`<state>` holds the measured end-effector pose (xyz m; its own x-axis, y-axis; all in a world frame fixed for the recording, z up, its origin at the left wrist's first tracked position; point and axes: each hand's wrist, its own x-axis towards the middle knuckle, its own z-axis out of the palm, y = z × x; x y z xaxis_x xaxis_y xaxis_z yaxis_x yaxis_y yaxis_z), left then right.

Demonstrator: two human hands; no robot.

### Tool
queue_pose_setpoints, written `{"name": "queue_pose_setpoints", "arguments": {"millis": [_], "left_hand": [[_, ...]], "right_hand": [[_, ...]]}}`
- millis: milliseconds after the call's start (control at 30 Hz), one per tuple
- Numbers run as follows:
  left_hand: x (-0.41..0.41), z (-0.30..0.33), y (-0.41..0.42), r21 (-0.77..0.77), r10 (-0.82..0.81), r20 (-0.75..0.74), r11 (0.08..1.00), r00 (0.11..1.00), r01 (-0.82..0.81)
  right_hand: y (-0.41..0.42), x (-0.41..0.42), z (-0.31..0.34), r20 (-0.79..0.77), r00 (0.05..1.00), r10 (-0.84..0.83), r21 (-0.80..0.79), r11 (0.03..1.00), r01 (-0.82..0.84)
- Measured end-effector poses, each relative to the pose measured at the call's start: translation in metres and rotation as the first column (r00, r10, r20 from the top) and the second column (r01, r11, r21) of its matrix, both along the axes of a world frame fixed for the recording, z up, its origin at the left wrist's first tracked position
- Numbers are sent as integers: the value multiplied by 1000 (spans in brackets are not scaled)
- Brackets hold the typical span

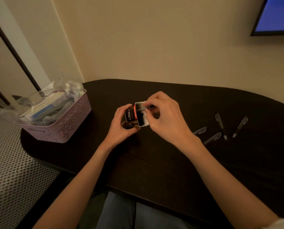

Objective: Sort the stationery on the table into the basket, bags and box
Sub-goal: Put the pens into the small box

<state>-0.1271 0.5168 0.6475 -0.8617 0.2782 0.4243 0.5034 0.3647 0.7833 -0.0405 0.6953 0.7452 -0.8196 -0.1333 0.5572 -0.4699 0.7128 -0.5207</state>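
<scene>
Pens are what I am sorting, and the box (134,115) is my landmark, held above the middle of the dark surface (154,159). My left hand (121,124) wraps round its dark printed body from the left, fingers curled under it. Its open white end faces right, and dark pen ends show inside. My right hand (164,116) sits just right of that opening, thumb and fingertips pinched on one pen (147,107) whose end lies across the mouth of the box; how far in it goes I cannot tell, the light being dim. Well to the right of the box, four loose pens (220,125) with clear caps lie scattered on the surface, apart from both hands. Far to the left of the box, at the surface's edge, stands the pink lattice basket (71,123), filled with clear bags (58,91) of stationery.
</scene>
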Motion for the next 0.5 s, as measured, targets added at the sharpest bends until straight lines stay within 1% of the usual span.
{"name": "queue_pose_setpoints", "arguments": {"millis": [100,200,267,400,500], "left_hand": [[0,0,-1,1,7,6,1000,1000,-7],[-2,0,0,-15,-1,2,1000,1000,1],[-2,0,0,-16,-1,10,1000,1000,1],[-2,-1,-2,21,-12,44,1000,999,11],[-2,-1,-3,27,-14,47,1000,999,13]], "right_hand": [[3,0,-1,-28,1000,4,2,1000,-4],[2,-4,1,-24,1000,15,7,1000,-15],[-1,-8,0,-23,1000,-7,20,1000,7],[-3,-14,-7,-80,995,-58,136,988,68],[-3,-18,-10,-97,994,-44,181,982,61]]}}
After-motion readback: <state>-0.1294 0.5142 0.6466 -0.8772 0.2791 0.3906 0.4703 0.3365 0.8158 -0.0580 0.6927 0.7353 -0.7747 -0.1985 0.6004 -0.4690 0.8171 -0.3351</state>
